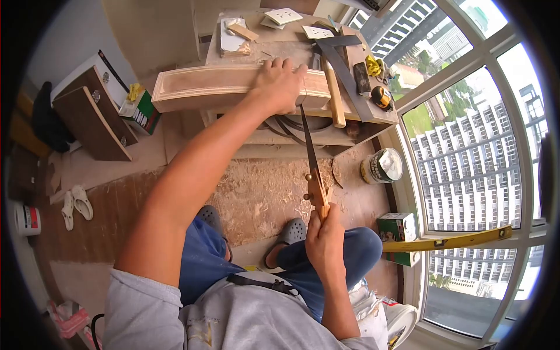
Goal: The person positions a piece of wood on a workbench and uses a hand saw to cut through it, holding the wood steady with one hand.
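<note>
A long pale wooden piece with a moulded edge (pixel 204 81) lies across the front of the workbench. My left hand (pixel 279 84) is clamped over it right of the middle, fingers over its far edge. In my right hand (pixel 326 239) is the wooden handle of a handsaw (pixel 311 151), held low in front of my knee. The dark blade points away from me, and its tip meets the wooden piece just right of my left hand, at a thin dark line across the wood. A hammer (pixel 333 93) rests by the piece's right end.
On the workbench (pixel 280 49) are a metal square (pixel 344 64), a tape measure (pixel 382 98) and white socket plates (pixel 283 16). Shavings cover the floor (pixel 262 192). A paint bucket (pixel 382 165) and a yellow spirit level (pixel 449 242) stand by the windows; cabinet doors (pixel 93 116) lean left.
</note>
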